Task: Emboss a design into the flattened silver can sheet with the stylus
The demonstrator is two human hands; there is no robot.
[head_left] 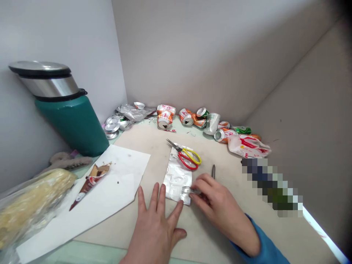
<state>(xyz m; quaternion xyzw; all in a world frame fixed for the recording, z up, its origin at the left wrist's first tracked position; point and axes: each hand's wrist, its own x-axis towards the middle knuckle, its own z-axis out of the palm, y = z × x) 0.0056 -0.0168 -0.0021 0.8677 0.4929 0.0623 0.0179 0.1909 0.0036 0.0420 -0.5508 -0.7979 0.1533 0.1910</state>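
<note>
A crinkled silvery metal sheet (176, 175) lies on the table between my hands. Fingers spread, my left hand (155, 223) rests flat at its lower left, one fingertip by the sheet's bottom edge. My right hand (214, 201) pinches a small shiny metal piece (186, 190) over the sheet's lower right corner; the grip hides part of it, and its exact kind is unclear. Scissors (189, 157) with one red and one yellow handle loop lie across the upper end of the sheet, blades pointing up and left. A dark slim rod (213, 171) lies just beyond my right hand.
Cut and crushed drink cans (165, 117) line the back, with can ends (112, 124) at the left. White paper (115, 187) carries an ice-cream cone (89, 185). A green flask (74, 124) and wrapped bread (35, 205) stand left. A plastic bag (247, 146) lies right.
</note>
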